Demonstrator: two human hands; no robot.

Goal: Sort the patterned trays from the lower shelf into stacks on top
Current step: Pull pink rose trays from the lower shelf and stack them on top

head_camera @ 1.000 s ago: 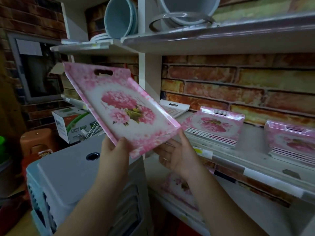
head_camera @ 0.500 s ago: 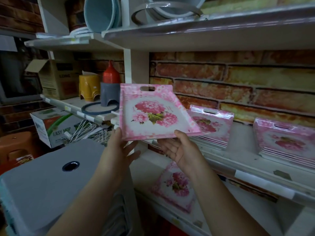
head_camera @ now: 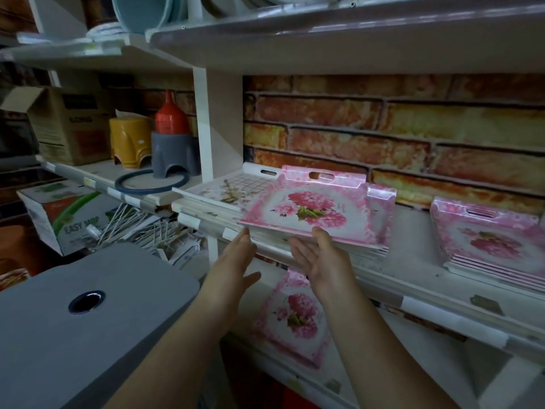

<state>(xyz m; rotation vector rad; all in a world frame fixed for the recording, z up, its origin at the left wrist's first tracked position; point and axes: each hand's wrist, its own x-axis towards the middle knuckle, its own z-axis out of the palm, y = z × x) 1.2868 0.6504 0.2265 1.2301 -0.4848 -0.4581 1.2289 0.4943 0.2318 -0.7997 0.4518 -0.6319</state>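
Left hand (head_camera: 236, 255) sits at about 7 o'clock of the pink floral tray (head_camera: 312, 214), fingers straight, tips at its front-left corner – releasing, not gripping. Right hand (head_camera: 317, 258) is at 6 o'clock, palm open under the front edge, so it's the nearer one. The tray is glossy, rectangular, with a slot handle at 12 o'clock, and it lies skewed on the pink stack (head_camera: 380, 208) on the upper shelf (head_camera: 413, 278) – looks like it needs squaring up. Another pink tray (head_camera: 295, 314) waits on the lower shelf (head_camera: 413, 343)

White shelf (head_camera: 413, 228); pink tray stacks (head_camera: 489, 246)
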